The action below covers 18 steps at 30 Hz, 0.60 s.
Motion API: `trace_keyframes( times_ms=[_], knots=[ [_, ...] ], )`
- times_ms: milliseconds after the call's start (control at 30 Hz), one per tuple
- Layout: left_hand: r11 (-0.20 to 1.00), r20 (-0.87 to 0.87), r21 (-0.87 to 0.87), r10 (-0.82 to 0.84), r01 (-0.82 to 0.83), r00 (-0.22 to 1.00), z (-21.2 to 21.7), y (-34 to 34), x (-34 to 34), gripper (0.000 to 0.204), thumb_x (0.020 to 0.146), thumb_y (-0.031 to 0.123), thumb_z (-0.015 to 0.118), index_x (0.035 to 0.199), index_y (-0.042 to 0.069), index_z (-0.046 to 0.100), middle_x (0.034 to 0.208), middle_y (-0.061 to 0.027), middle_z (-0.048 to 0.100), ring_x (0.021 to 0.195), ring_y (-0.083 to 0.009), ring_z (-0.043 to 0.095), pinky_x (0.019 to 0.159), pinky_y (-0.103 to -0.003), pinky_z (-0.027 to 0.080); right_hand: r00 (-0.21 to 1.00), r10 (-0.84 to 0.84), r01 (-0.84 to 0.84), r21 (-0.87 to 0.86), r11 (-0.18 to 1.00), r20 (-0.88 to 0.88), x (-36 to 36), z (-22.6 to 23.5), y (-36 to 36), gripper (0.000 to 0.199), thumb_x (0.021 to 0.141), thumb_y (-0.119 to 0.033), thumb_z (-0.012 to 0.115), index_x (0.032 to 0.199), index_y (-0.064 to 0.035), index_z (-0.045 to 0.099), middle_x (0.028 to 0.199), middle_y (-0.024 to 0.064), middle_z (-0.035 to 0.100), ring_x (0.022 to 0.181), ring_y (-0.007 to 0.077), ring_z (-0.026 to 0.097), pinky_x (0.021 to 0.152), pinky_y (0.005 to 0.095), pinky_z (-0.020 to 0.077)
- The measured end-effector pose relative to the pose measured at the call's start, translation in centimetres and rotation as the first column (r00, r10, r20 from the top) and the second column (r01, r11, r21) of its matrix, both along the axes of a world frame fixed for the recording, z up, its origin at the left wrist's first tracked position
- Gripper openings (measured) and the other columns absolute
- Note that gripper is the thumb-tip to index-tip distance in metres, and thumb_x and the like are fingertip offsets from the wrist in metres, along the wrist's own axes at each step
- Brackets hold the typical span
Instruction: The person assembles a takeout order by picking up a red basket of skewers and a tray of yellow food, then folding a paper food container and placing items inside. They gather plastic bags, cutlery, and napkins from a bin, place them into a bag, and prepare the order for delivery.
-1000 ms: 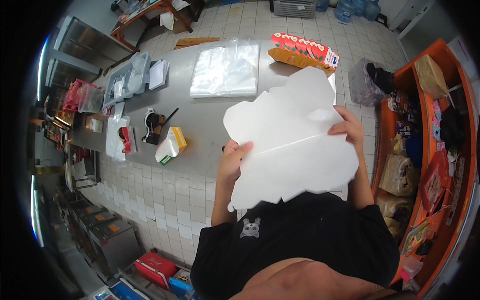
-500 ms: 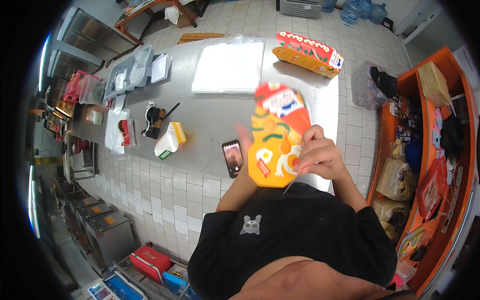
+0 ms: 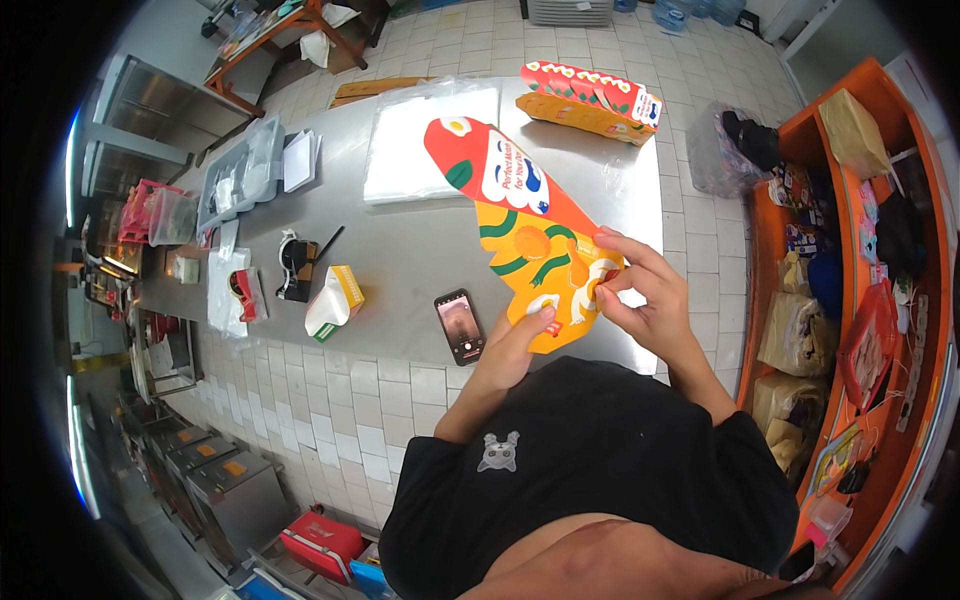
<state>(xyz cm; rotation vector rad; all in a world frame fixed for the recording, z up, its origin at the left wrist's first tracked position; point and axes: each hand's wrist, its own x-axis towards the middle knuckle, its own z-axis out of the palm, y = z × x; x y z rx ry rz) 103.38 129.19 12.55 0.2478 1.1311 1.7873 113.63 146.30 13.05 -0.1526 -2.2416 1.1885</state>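
Note:
In front of my chest, over the table's near edge, I hold a flat red-and-yellow printed cardboard carton (image 3: 525,243) with egg and leaf pictures. It tilts, its red end pointing away to the far left. My left hand (image 3: 508,352) grips the near left edge, thumb on top and fingers hidden underneath. At the right edge my right hand (image 3: 652,295) is closed, fingers pinching the card near a white-and-orange picture. Just left of my left hand lies a phone (image 3: 459,325) with its screen lit.
On the steel table (image 3: 400,260) stands a row of similar cartons (image 3: 588,108), far right. White sheets in plastic (image 3: 425,150) lie behind my carton. To the left are a small white-yellow box (image 3: 334,303), a black tape dispenser (image 3: 293,268), a red one (image 3: 243,293) and a plastic bin (image 3: 240,175). Orange shelves (image 3: 790,350) stand right.
The carton's red end has swung to the left and come into sharper view. My left hand, earlier blurred behind the carton, now has its thumb on the near edge. My right hand stays at the right edge.

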Motion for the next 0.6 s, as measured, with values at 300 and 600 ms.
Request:
trace_keyframes(
  times_ms=[300,600],
  knots=[
    [0.913,0.297,0.400,-0.052,-0.075,0.953,-2.1,-0.3,0.3,0.052,0.078,0.006,0.053,0.128,-0.002,0.040,0.123,-0.0163,0.053,0.110,-0.0291,0.056,0.093,-0.042,0.046,0.924,0.310,-0.376,-0.693,0.615,-0.225,-1.2,-1.6,0.2,0.120,0.056,-0.031,0.089,0.147,-0.0135,0.012,0.150,0.0200,0.010,0.139,0.0298,0.017,0.110,0.0424,0.0235],
    [0.807,0.307,0.583,-0.117,-0.090,0.944,-4.2,-1.6,0.3,0.052,0.082,0.010,0.056,0.130,0.001,0.038,0.127,-0.0153,0.051,0.115,-0.0290,0.052,0.097,-0.042,0.044,0.959,0.283,-0.263,-0.447,0.855,-0.023,-0.8,-0.3,-1.2,0.098,0.066,-0.018,0.080,0.144,-0.0077,0.021,0.148,0.0218,0.019,0.137,0.0327,0.022,0.110,0.0414,0.0209]
  ],
)
